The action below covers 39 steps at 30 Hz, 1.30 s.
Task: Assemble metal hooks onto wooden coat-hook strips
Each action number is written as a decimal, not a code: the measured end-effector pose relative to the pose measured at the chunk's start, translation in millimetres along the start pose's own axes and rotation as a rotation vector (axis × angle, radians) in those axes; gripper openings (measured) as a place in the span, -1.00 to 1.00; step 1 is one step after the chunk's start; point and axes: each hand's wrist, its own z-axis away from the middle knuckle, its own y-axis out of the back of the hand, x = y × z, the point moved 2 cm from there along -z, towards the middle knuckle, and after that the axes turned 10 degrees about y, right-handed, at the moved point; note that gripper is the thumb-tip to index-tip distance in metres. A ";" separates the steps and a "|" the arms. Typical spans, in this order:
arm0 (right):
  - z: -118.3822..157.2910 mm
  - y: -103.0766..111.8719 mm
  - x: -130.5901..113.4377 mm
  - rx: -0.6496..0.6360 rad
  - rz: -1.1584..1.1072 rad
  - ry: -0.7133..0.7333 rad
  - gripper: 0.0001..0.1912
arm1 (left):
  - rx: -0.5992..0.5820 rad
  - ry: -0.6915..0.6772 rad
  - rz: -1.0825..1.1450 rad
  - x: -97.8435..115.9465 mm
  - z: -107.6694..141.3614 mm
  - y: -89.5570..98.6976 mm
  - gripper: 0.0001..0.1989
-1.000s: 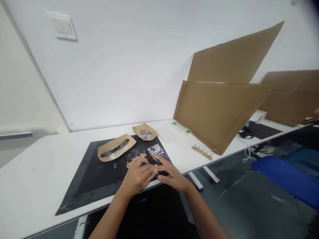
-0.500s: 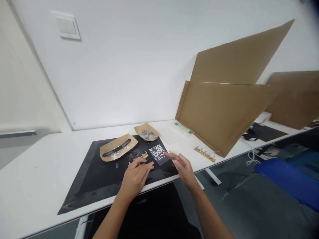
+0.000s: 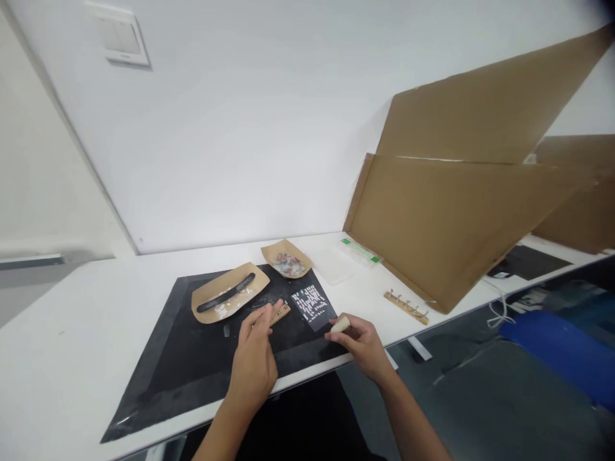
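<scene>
My left hand [image 3: 254,358] is closed over the near part of a narrow wooden strip [image 3: 280,312] with small metal pegs. Its fingers hide much of the strip. To the right, my right hand [image 3: 359,344] has fingers bent and tips brought together beside the lower right corner of a dark card [image 3: 318,322]. Whatever lies between those tips cannot be made out. A pale finger cot [image 3: 341,324] covers one right fingertip. Rows of small white pieces [image 3: 309,302] lie on the card. Under the strip and card spreads a black mat [image 3: 192,371].
A paper tray [image 3: 262,282] holds a dark curved bar and white bits. Behind it, another paper tray [image 3: 306,261] contains mixed small pieces. A second pegged strip [image 3: 407,307] lies right, before a standing cardboard panel [image 3: 446,224]. A blue chair [image 3: 552,358] stands beyond the table edge.
My right hand's stretched fingers have curled together near the card's lower corner. My left hand has turned more upright at the wooden strip. The camera view has shifted slightly.
</scene>
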 end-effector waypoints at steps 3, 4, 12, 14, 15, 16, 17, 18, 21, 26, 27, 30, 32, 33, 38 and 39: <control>-0.7 0.1 -0.9 -0.041 0.024 -0.024 -0.77 | -0.049 -0.129 -0.095 0.0 -18.3 22.8 -0.22; -1.2 0.2 -1.0 -0.058 0.038 -0.038 -0.78 | -0.086 -0.200 -0.129 -1.6 -29.7 33.5 -0.21; -15.2 -2.3 -18.7 -0.189 0.110 -0.090 -0.75 | 0.080 -0.316 -0.330 -81.0 -131.9 101.0 -0.31; -34.8 -2.1 -33.3 -0.239 0.239 -0.026 -0.73 | 0.154 -0.237 -0.335 -105.5 -134.8 106.7 -0.35; -49.0 -1.4 -41.8 -0.255 0.305 0.025 -0.71 | 0.186 -0.207 -0.339 -115.0 -132.8 109.1 -0.36; -66.1 -0.5 -50.5 -0.254 0.362 0.079 -0.70 | 0.202 -0.177 -0.348 -122.5 -129.6 111.3 -0.38; -85.6 0.1 -58.8 -0.245 0.407 0.140 -0.69 | 0.206 -0.155 -0.357 -127.6 -126.0 113.5 -0.38; -106.7 0.2 -66.1 -0.231 0.453 0.209 -0.69 | 0.202 -0.143 -0.366 -130.7 -122.6 115.5 -0.39; -170.2 -6.3 -74.3 -0.212 0.594 0.362 -0.71 | 0.211 -0.142 -0.381 -131.8 -116.5 120.5 -0.38; -226.9 -32.6 -32.4 -0.293 0.753 0.523 -0.67 | 0.157 -0.139 -0.417 -134.4 -117.4 120.8 -0.34; -228.1 -36.8 -20.1 -0.305 0.773 0.587 -0.68 | 0.151 -0.131 -0.423 -136.5 -117.4 120.7 -0.34; -221.6 -42.5 10.3 -0.349 0.770 0.641 -0.72 | 0.153 -0.097 -0.438 -143.7 -115.8 121.3 -0.36; -215.8 -40.1 16.4 -0.283 0.774 0.650 -0.78 | 0.151 -0.087 -0.448 -147.5 -114.0 121.3 -0.38; -213.8 -38.0 15.4 -0.241 0.778 0.652 -0.81 | 0.146 -0.087 -0.450 -148.9 -113.2 121.0 -0.39; -214.1 -25.0 4.4 -0.080 0.817 0.576 -0.54 | 0.101 -0.083 -0.462 -150.4 -111.3 118.8 -0.44; -214.9 -22.7 5.0 -0.059 0.823 0.563 -0.49 | 0.090 -0.068 -0.472 -149.9 -111.5 118.8 -0.46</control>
